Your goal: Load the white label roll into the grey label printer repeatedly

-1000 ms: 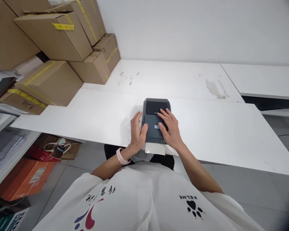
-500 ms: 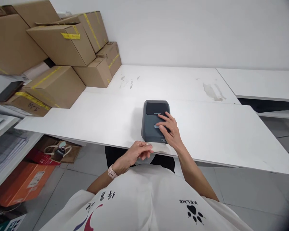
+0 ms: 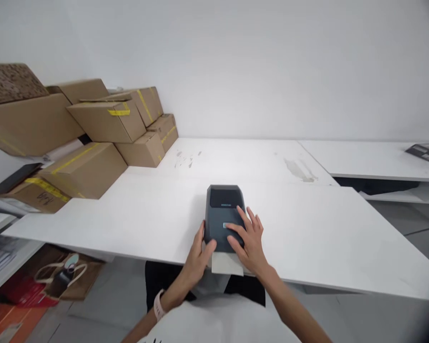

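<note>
A dark grey-blue label printer (image 3: 218, 228) stands upright on the white table near its front edge. Its top has a black panel and a small pale button (image 3: 225, 225). A strip of white label paper (image 3: 227, 264) sticks out of its front and over the table edge. My left hand (image 3: 199, 255) grips the printer's front left corner, thumb on top and fingers along the side. Above the printer's right half, my right hand (image 3: 248, 238) has its fingers spread, the index fingertip at the button.
Several taped cardboard boxes (image 3: 82, 169) are stacked at the left of the white table (image 3: 307, 238). A bag with pale handles (image 3: 62, 281) is on the floor at left. A dark flat object (image 3: 423, 152) lies on the far right surface.
My left hand has let go of the label paper and moved to the printer's left side. More of the paper shows. My right index finger is still at the button. The view has tilted upward.
</note>
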### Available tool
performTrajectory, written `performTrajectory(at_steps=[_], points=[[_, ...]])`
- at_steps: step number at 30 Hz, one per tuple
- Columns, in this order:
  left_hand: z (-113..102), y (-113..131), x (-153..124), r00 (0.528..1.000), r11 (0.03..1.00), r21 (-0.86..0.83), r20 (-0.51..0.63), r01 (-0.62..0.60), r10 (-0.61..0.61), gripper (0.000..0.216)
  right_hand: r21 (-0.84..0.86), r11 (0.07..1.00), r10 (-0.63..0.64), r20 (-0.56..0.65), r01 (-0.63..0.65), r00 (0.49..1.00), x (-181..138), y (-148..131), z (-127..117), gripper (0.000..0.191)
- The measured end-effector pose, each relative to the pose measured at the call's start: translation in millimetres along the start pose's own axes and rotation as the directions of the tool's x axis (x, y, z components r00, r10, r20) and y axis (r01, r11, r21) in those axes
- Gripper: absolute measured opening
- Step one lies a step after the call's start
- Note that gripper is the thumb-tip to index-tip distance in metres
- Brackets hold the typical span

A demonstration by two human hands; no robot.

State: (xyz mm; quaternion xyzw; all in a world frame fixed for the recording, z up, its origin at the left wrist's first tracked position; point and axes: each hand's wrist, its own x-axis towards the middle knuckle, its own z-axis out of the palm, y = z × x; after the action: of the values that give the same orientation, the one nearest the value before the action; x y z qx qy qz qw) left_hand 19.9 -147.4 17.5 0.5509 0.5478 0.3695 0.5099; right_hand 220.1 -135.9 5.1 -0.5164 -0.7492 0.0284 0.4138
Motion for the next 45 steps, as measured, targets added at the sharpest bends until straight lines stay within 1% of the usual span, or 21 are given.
performTrajectory(at_steps=[2,3,6,8,11,13,16,18,21,24,27,29,33,35,37,38,40,41,42,43,45], points=[[3,-7,-5,1.000,1.000,-0.009,0.031,0.006,-0.005,0.085,0.105,0.984,0.157,-0.088,-0.147,0.984,-15,5,9,0.043],[4,-10,-6,0.999,1.000,-0.012,0.033,0.015,-0.014,0.086,0.170,0.953,0.272,-0.124,-0.249,0.954,-22,8,15,0.052],[4,-14,-8,0.998,0.999,0.003,0.047,0.035,-0.035,0.089,0.321,0.832,0.495,-0.063,-0.452,0.867,-37,16,31,0.057],[4,-13,-8,0.999,0.999,0.008,0.037,0.034,-0.034,0.092,0.368,0.786,0.541,-0.022,-0.496,0.841,-41,18,37,0.057],[5,-7,-6,1.000,1.000,-0.007,-0.016,0.004,-0.004,0.090,0.393,0.771,0.553,-0.024,-0.501,0.833,-39,16,35,0.057],[2,1,1,0.998,0.999,-0.039,-0.047,-0.036,0.035,0.087,0.391,0.783,0.539,-0.040,-0.483,0.841,-29,14,27,0.057],[-8,18,22,0.991,0.990,-0.070,-0.056,-0.122,0.118,0.079,0.320,0.881,0.400,-0.115,-0.347,0.909,4,16,10,0.060],[-14,27,42,0.982,0.986,-0.037,-0.098,-0.165,0.161,0.072,0.235,0.954,0.236,-0.208,-0.186,0.949,40,18,0,0.062],[-17,32,71,0.973,0.985,0.157,-0.204,-0.077,0.109,0.067,0.169,0.985,0.079,-0.336,-0.023,0.938,105,26,-9,0.054],[-15,28,89,0.992,0.904,0.422,-0.123,0.068,-0.017,0.069,0.151,0.986,0.126,-0.362,-0.075,0.924,167,37,-10,0.054],[-11,24,96,0.997,0.842,0.535,-0.019,0.071,-0.072,0.056,0.129,0.980,0.187,-0.327,-0.152,0.926,212,48,-8,0.059],[-10,24,98,0.997,0.830,0.554,-0.017,0.067,-0.069,0.049,0.122,0.975,0.214,-0.303,-0.185,0.929,231,55,-7,0.060],[-9,29,101,0.996,0.805,0.586,-0.045,0.092,-0.081,0.046,0.116,0.979,0.194,-0.276,-0.168,0.941,234,61,-12,0.061],[-8,30,102,0.995,0.800,0.591,-0.047,0.101,-0.090,0.046,0.074,0.994,0.102,-0.375,-0.080,0.922,213,57,-14,0.060],[-6,31,102,0.994,0.794,0.597,-0.060,0.113,-0.096,0.046,0.013,0.998,-0.046,-0.438,0.058,0.898,179,49,-13,0.049],[-5,31,102,0.993,0.789,0.602,-0.069,0.120,-0.097,0.045,-0.001,0.993,-0.109,-0.407,0.119,0.907,160,45,-11,0.039],[-4,31,102,0.991,0.777,0.615,-0.089,0.133,-0.099,0.043,0.011,0.984,-0.176,-0.023,0.177,0.984,127,35,-5,0.032],[-3,31,102,0.990,0.770,0.623,-0.098,0.137,-0.097,0.042,-0.003,0.986,-0.162,0.206,0.166,0.965,116,31,-1,0.034],[-2,31,102,0.990,0.763,0.632,-0.104,0.139,-0.094,0.041,-0.042,0.988,-0.117,0.407,0.147,0.906,110,28,3,0.041],[-2,31,102,0.990,0.755,0.641,-0.110,0.139,-0.089,0.041,-0.094,0.987,-0.059,0.546,0.131,0.835,109,26,7,0.049],[-2,30,102,0.989,0.743,0.654,-0.118,0.142,-0.086,0.041,-0.176,0.975,0.027,0.696,0.135,0.718,119,25,16,0.063]])
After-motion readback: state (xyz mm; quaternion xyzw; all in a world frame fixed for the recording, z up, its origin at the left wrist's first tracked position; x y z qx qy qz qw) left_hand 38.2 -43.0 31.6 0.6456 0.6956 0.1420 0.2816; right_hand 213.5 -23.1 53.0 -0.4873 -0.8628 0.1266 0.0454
